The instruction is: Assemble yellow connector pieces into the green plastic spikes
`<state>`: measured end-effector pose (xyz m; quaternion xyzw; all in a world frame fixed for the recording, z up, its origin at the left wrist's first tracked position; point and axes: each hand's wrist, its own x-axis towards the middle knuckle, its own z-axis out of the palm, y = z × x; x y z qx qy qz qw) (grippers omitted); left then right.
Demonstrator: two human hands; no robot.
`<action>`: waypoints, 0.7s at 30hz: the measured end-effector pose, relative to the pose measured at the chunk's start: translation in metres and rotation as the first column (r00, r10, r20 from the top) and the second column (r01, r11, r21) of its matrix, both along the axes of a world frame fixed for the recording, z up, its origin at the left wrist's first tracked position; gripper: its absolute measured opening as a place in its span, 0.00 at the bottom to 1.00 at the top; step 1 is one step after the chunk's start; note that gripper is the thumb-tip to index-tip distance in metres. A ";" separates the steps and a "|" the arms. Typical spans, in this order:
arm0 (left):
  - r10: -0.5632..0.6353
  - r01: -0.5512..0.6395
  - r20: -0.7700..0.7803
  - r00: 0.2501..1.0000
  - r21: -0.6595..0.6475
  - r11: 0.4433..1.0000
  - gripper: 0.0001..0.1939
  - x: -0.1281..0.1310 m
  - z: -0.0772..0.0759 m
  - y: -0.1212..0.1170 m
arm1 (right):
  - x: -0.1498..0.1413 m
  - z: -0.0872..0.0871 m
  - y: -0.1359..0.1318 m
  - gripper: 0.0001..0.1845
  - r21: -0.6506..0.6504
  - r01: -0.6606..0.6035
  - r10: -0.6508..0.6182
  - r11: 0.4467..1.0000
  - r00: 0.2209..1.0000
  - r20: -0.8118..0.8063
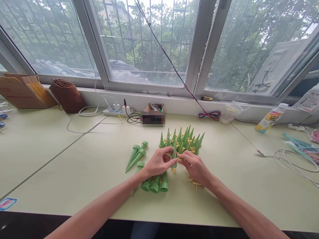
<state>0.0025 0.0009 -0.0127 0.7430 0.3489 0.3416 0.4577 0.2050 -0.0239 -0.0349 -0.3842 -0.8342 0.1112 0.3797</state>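
Note:
My left hand (160, 161) grips a green plastic watering spike (174, 151), its point upward. My right hand (195, 166) is closed at the spike's side, pinching a small yellow valve (179, 159) that touches or nearly touches it. Just beyond both hands stands a dense group of green spikes (185, 136), points up, with yellow valves at their sides. Loose spikes (136, 154) lie to the left, and more spikes (154, 186) with open round caps lie under my left forearm. Several loose yellow valves (195, 182) lie below my right hand, which partly hides them.
At the back stand a power strip (114, 111), a small box (152, 119), a plastic cup (228, 114) and a bottle (271, 118). A white cable (286, 156) curls at right. A cardboard box (25, 91) and a brown bag (67, 96) sit at left.

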 end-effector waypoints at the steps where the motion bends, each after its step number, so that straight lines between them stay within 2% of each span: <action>1: -0.005 0.005 -0.009 1.000 0.010 1.000 0.12 0.000 -0.001 0.000 | 0.000 0.000 0.000 0.12 -0.003 -0.001 0.001 1.000 1.000 0.003; 12: -0.021 0.031 -0.080 0.997 0.137 0.990 0.10 -0.001 0.003 0.000 | 0.000 0.001 -0.001 0.17 0.018 -0.002 0.001 1.000 0.999 0.051; 16: 0.002 0.017 -0.089 0.996 0.212 0.977 0.09 -0.001 0.003 0.000 | -0.001 0.001 -0.003 0.18 -0.021 -0.004 0.005 1.000 0.997 0.079; 21: 0.000 0.017 -0.083 0.997 0.205 0.979 0.09 -0.001 0.004 0.000 | -0.001 -0.004 -0.002 0.18 -0.076 0.001 0.005 0.997 0.997 0.074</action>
